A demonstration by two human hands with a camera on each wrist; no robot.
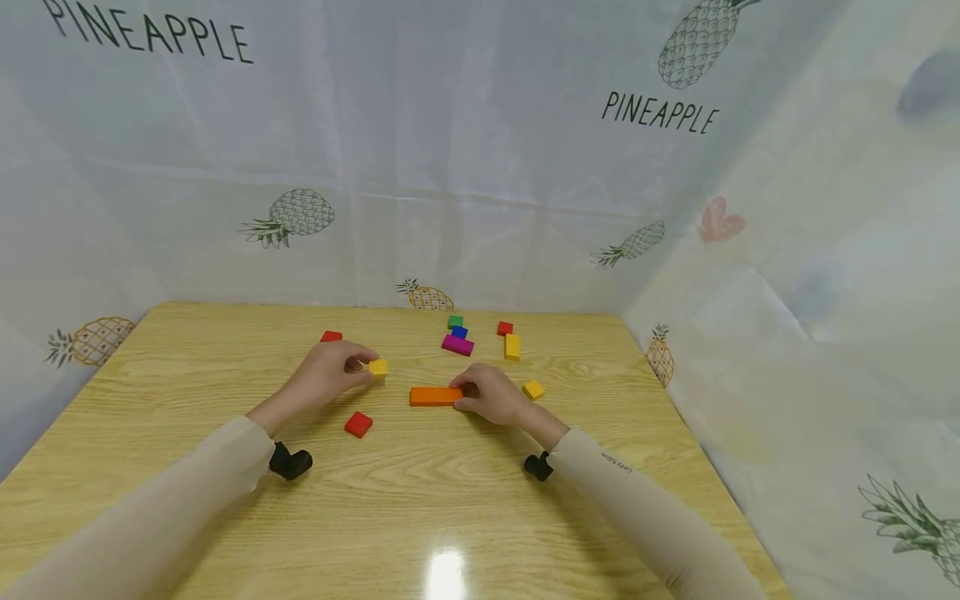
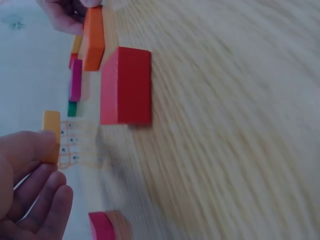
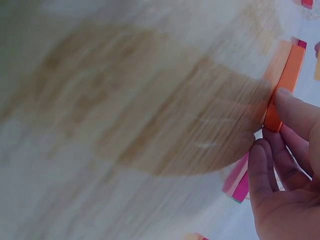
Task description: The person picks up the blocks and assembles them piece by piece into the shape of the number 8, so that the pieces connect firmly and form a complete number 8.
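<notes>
My left hand pinches a small yellow block between thumb and fingertips; in the left wrist view that block shows against the curtain, seemingly off the table. With thumb and fingers, my right hand grips the right end of a long orange block. Whether the orange block touches the table I cannot tell. A red block lies nearer to me, below the left hand. Another red block sits just behind that hand, partly hidden. Beside the right wrist lies a second small yellow block.
Toward the back of the wooden table are a green block, a blue block and a purple block, close together. Right of them, a red block stands behind a longer yellow block. A pineapple-print curtain borders the table.
</notes>
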